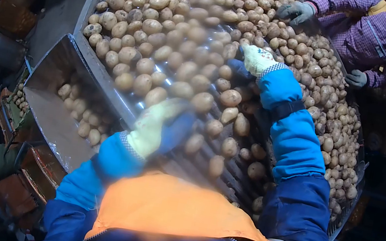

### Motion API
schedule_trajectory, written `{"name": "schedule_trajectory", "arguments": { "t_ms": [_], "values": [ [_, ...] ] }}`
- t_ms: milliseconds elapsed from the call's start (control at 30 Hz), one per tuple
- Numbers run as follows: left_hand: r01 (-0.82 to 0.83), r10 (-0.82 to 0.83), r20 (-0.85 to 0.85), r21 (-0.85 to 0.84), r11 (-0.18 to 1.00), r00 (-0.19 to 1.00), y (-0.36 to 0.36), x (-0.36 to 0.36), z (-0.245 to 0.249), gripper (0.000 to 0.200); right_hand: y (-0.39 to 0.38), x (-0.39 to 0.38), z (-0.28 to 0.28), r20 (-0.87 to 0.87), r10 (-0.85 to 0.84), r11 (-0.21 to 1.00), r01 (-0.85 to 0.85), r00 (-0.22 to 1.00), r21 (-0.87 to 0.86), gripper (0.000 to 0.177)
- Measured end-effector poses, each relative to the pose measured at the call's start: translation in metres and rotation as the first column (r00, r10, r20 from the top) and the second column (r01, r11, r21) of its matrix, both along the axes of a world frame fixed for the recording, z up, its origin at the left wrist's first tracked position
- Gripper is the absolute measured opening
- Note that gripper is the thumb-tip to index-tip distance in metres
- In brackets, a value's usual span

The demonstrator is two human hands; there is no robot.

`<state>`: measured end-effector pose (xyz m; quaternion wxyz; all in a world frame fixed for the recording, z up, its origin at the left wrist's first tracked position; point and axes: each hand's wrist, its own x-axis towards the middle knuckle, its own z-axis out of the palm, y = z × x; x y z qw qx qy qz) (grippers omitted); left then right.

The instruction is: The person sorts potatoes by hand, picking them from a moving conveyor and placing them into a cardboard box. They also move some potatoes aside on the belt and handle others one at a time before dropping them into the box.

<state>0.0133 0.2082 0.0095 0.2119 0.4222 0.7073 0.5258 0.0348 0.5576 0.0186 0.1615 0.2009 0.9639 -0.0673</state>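
Observation:
Potatoes cover a sorting table with a raised metal edge. My left hand, in a cream and blue glove, is smeared by motion over the table's near left part, beside several potatoes. Farther up and to the right, my right hand in a matching glove is low among the potatoes, close to a single potato. Its fingers are mostly hidden under the back of the glove. Between my arms, loose potatoes lie over dark slats.
A metal chute at the left holds several potatoes. Across the table at the upper right, a person in a checked purple sleeve has one gloved hand on the potatoes and another gloved hand by the edge. Boxes stand at the left.

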Motion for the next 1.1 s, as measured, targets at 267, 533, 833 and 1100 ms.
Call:
{"name": "schedule_trajectory", "arguments": {
  "t_ms": [267, 533, 833, 1100],
  "values": [
    [-0.024, 0.023, -0.031, -0.048, 0.999, 0.999, -0.005, 0.001, -0.005, 0.028, -0.013, 0.012, 0.022, 0.171, 0.267, 0.964, -0.264, 0.948, -0.043, 0.065],
    [-0.047, 0.044, -0.052, -0.047, 0.998, 0.998, -0.007, 0.001, -0.008, 0.025, -0.025, 0.008, 0.017, 0.212, 0.323, 0.943, -0.334, 0.922, 0.014, 0.060],
    [-0.141, 0.155, 0.154, -0.094, 0.985, 0.976, -0.005, 0.003, -0.006, 0.026, -0.014, 0.029, 0.007, 0.114, 0.232, 0.973, -0.231, 0.966, -0.028, 0.061],
    [-0.044, -0.274, 0.812, 0.345, 0.938, 0.515, -0.015, -0.015, -0.001, 0.059, -0.037, 0.049, 0.032, -0.224, 0.090, 0.994, -0.103, 0.970, -0.046, 0.054]
  ]
}}
